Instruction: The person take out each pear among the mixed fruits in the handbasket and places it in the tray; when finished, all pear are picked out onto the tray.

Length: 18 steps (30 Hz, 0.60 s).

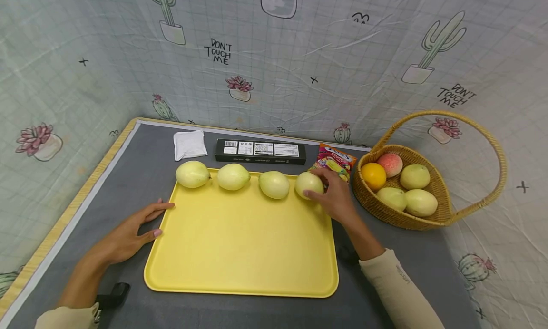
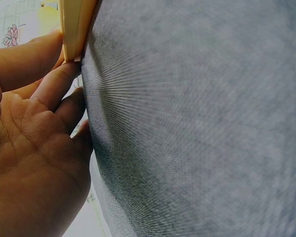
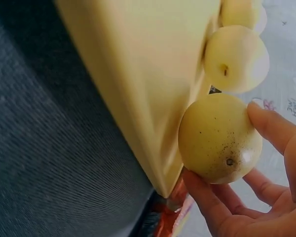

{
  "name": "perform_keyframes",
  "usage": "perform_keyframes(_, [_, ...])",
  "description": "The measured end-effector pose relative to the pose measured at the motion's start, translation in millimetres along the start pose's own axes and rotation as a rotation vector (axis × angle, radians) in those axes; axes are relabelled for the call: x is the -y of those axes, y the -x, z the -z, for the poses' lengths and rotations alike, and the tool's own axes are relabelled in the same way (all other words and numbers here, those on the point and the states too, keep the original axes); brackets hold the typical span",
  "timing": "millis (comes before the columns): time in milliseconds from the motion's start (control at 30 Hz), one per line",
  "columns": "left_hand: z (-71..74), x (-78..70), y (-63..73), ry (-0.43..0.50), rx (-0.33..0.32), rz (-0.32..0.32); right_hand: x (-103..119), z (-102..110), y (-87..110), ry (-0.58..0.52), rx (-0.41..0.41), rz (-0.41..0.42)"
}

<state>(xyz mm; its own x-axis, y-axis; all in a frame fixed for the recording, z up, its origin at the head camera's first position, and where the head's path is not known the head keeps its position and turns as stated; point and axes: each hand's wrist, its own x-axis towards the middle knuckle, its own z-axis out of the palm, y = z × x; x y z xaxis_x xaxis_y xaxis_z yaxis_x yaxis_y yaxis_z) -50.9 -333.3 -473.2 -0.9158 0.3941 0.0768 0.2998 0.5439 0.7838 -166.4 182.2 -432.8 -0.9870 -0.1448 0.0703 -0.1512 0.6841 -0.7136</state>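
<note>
My right hand (image 1: 334,196) holds a round pale yellow fruit (image 3: 219,138) between thumb and fingers, at the far right corner of a yellow tray (image 1: 239,243). Brown specks and a small dark scar mark its skin in the right wrist view. To its left along the tray's far edge lie three similar fruits: one close by (image 1: 274,185), a middle one (image 1: 233,177) and one at the far left corner (image 1: 192,174). My left hand (image 1: 128,231) touches the tray's left rim with fingertips and thumb, its fingers mostly straight.
Right of the tray stands a wicker basket (image 1: 447,210) with a tall handle, holding several fruits. Behind the tray lie a white packet (image 1: 190,144), a black box (image 1: 260,150) and a colourful snack bag (image 1: 336,159). A patterned cloth (image 1: 282,77) hangs behind the grey table.
</note>
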Motion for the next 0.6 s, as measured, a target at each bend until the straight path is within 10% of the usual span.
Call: perform_keyframes(600, [-0.1,-2.1,0.1,0.002,-0.004,0.007,-2.7,-2.0,-1.4,0.010,0.027,-0.060])
